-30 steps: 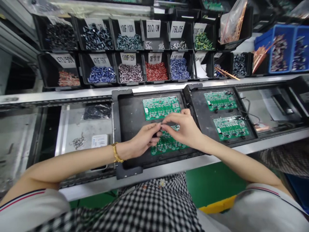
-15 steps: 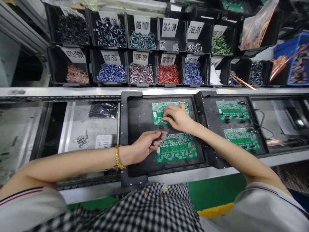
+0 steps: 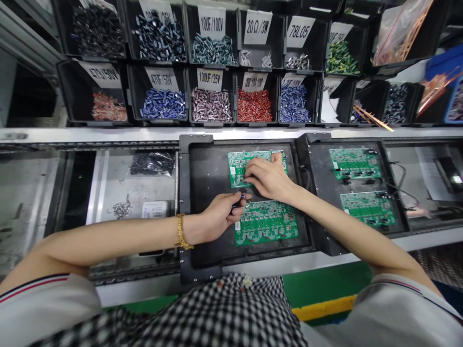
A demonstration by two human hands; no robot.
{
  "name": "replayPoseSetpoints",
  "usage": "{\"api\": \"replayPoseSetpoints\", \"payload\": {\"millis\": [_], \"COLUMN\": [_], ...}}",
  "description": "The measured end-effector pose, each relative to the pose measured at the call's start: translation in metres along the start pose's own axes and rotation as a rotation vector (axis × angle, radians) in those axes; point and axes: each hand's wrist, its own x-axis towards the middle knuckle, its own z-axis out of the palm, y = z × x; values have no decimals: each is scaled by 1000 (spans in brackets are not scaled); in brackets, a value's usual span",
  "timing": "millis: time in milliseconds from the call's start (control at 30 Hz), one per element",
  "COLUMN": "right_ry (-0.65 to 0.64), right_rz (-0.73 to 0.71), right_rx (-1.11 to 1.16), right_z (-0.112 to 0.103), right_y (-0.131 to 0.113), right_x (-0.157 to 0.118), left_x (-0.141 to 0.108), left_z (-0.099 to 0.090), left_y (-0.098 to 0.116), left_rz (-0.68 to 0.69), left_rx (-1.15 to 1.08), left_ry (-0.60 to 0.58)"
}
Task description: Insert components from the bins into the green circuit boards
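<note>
A: What is found at the near side?

B: A checked apron [image 3: 202, 313] is seen closest, and past it a black tray [image 3: 208, 168] in which two green boards are laid. The far left corner of the near board [image 3: 267, 226] is overlapped by the left hand [image 3: 219, 219].

A: How is that hand engaged?

B: A small dark-blue component [image 3: 243, 196] is pinched between its thumb and forefinger, above the tray between the two boards. Should the pinch be slackened, the part could be dropped onto the near board or lost against the black tray floor.

A: And the right hand [image 3: 269, 178]?

B: It is held farther off, over the far board [image 3: 240, 159], with thumb and fingers bent down toward the board's near left part. Whether anything is gripped there cannot be told, since the fingertips are mostly hidden.

A: What could be spoiled at that spot?

B: Small parts could be knocked askew by the knuckles, because much of the board is covered by the hand. The board could also be slid in the tray if it were pressed unevenly.

A: And at the far side?

B: Bins are lined up there. Blue parts are kept both in the 47UF/50V bin [image 3: 162, 103] and in another bin [image 3: 294, 103] farther right, so a mix-up could be caused by their likeness.
</note>
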Motion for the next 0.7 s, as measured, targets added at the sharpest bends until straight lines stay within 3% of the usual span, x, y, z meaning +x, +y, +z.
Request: {"api": "replayPoseSetpoints", "payload": {"millis": [267, 400, 533, 700], "right_ry": [-23, 12, -59, -18], "right_rz": [14, 110, 161, 210], "right_rx": [-73, 66, 272, 117], "right_z": [2, -9, -28, -30], "right_y": [-6, -16, -29, -10], "right_x": [0, -7, -17, -24], "left_x": [-2, -1, -2, -5], "left_z": [-1, 1, 7, 14], "left_y": [-2, -5, -6, -4], "left_rz": [0, 23, 73, 48], "left_rx": [-27, -48, -43, -6], "left_ry": [-8, 1, -44, -124]}}
